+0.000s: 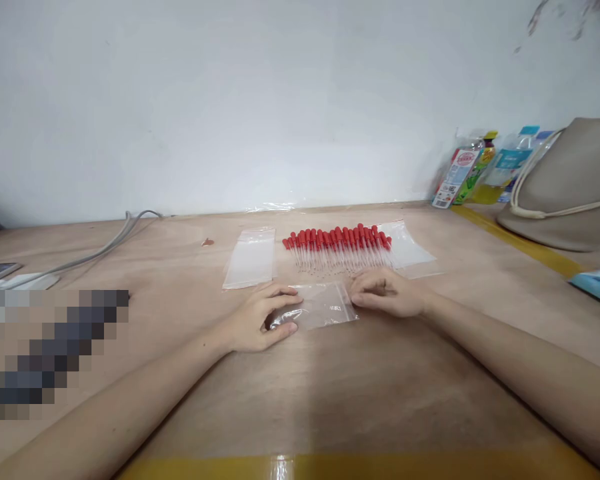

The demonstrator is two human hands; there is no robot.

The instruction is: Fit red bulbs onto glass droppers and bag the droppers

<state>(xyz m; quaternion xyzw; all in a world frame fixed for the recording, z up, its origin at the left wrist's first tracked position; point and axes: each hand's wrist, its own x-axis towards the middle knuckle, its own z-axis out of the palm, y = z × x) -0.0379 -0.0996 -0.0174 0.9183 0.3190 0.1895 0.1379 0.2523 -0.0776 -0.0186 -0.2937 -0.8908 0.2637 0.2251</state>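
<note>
A clear zip bag (pixel 325 307) lies flat on the table in front of me, its zip end toward the right. My left hand (pixel 260 317) rests on the bag's left end, thumb and fingers apart. At the zip end, my right hand (pixel 387 292) has curled fingers, with thumb and forefinger pinched at the bag's edge. Just beyond the bag is a row of several thin, clear-stemmed pieces with red tops (pixel 337 237), the tops pointing away from me. The right fingertips are close to the stems' near ends.
A stack of whitish zip bags (pixel 250 257) lies left of the row, and another bag (pixel 410 247) lies at its right. Grey cables (pixel 105 247) run along the left. Bottles, a carton (pixel 457 177) and a beige bag (pixel 565 180) stand at the back right.
</note>
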